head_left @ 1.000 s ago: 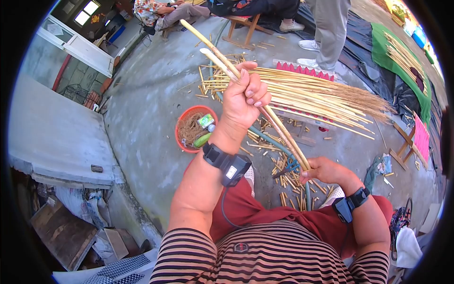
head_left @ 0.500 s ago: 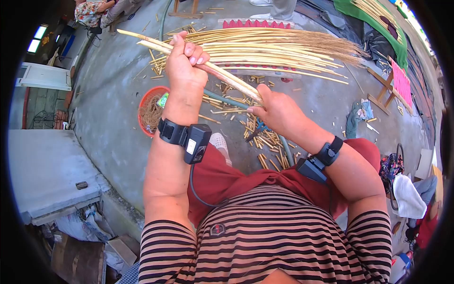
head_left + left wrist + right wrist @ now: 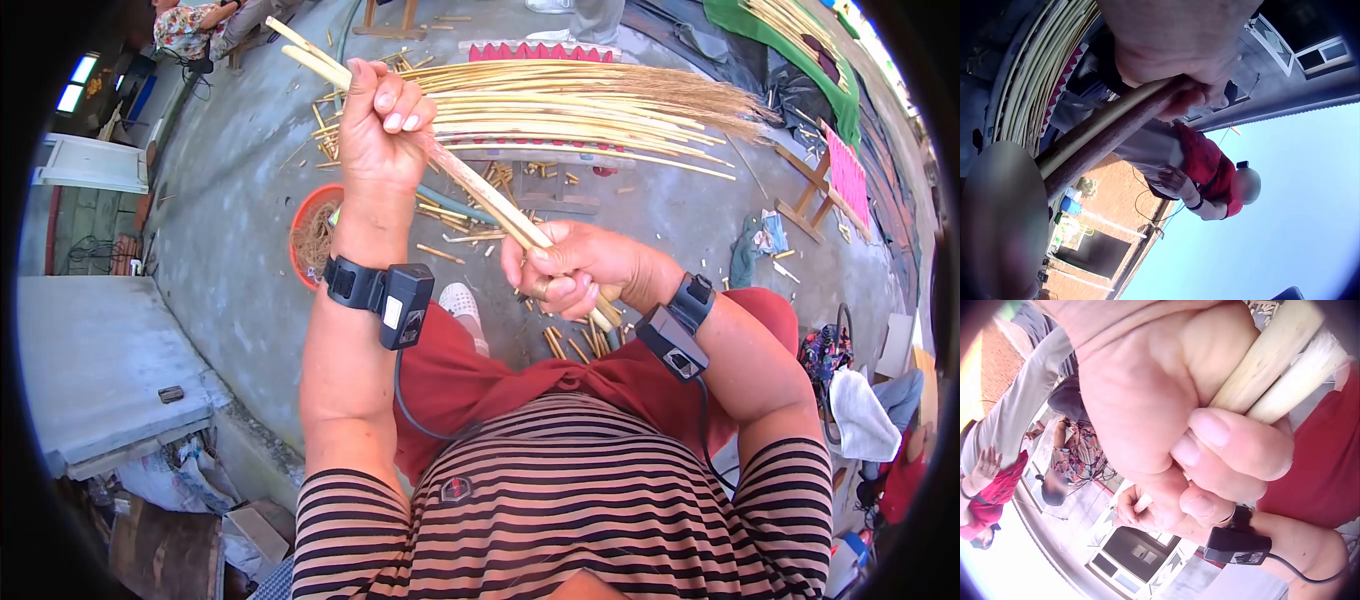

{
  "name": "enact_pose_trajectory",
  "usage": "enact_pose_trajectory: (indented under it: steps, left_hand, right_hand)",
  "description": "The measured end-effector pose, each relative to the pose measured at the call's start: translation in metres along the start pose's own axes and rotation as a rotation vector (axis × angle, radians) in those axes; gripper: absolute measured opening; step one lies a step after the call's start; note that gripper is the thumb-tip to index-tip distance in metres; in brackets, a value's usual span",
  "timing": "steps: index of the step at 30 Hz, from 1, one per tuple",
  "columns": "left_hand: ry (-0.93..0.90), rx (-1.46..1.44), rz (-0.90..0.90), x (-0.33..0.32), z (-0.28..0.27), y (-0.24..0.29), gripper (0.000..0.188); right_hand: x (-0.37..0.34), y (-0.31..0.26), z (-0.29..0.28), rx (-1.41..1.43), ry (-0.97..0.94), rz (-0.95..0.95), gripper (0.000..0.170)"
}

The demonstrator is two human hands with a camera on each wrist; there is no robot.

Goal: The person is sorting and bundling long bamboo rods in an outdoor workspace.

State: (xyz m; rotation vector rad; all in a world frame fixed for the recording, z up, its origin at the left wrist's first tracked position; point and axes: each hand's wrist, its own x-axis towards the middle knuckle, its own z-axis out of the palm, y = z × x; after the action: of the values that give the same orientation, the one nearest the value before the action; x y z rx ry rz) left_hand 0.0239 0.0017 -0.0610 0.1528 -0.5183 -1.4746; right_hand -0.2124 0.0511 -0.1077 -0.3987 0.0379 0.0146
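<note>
Two pale stalks (image 3: pixel 472 184), one with reddish-brown patches, slant side by side from upper left to lower right in the head view. My left hand (image 3: pixel 384 130) grips them near their upper-left ends, which stick out past the thumb. Lower down, my right hand (image 3: pixel 580 265) has its fingers curled round the same stalks, and their other ends poke out below it. The right wrist view shows that hand (image 3: pixel 1179 425) closed on two thick cut ends (image 3: pixel 1272 356). In the left wrist view the stalks (image 3: pixel 1104 128) run down from my left hand (image 3: pixel 1179 50).
Behind my hands a bundle of long stalks (image 3: pixel 560 105) with brushy tips lies across a low support. Cut pieces (image 3: pixel 440 252) litter the floor. An orange basket (image 3: pixel 297 250) holds brown fibres. A wooden stool with pink webbing (image 3: pixel 845 180) stands at right; people are farther off.
My right hand has swung down and right along the stalks, from a thumb-side hold to curled fingers. The left hand stays gripped. The head view has turned since the earliest frame.
</note>
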Motion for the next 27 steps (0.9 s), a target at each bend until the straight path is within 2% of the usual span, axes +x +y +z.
enact_pose_trajectory:
  steps: [4,7,8,10,11,15,17,20,22,25,27]
  left_hand:
    - [0.009,0.037,-0.088,-0.008,0.007,-0.021,0.028]
    - [0.034,0.064,-0.143,-0.015,0.011,-0.036,0.029]
    - [0.032,0.067,-0.156,-0.016,0.01,-0.037,0.029]
    - [0.12,0.117,-0.113,-0.013,0.007,-0.032,0.03]
    - [0.151,0.131,-0.09,-0.011,0.004,-0.029,0.03]
    - [0.337,0.224,-0.004,-0.007,0.004,-0.025,0.028]
    - [0.407,0.262,0.011,-0.008,0.001,-0.025,0.026]
    - [0.386,0.332,-0.017,-0.012,0.0,-0.031,0.025]
    - [0.377,0.32,-0.052,-0.012,0.002,-0.034,0.023]
    - [0.323,0.263,-0.086,-0.01,-0.004,-0.028,0.023]
    - [0.247,0.205,-0.13,-0.007,-0.001,-0.026,0.023]
  right_hand:
    - [0.002,0.007,0.0,0.102,0.036,-0.078,0.039]
    - [0.007,0.006,-0.006,-0.044,0.125,-0.181,0.043]
    - [0.01,0.007,-0.008,-0.096,0.211,-0.233,0.044]
    - [0.014,0.009,-0.011,-0.198,0.385,-0.335,0.048]
    - [0.013,0.004,-0.011,-0.117,0.328,-0.32,0.051]
    - [0.013,-0.003,-0.009,-0.207,0.382,-0.353,0.048]
    - [0.013,-0.004,-0.005,-0.35,0.47,-0.309,0.042]
    - [0.015,-0.002,-0.004,-0.696,0.611,-0.173,0.03]
    - [0.017,0.0,0.005,-0.805,0.713,-0.127,0.028]
    - [0.015,-0.009,0.014,-0.861,0.776,-0.098,0.029]
    - [0.01,-0.013,0.017,-0.659,0.672,-0.068,0.029]
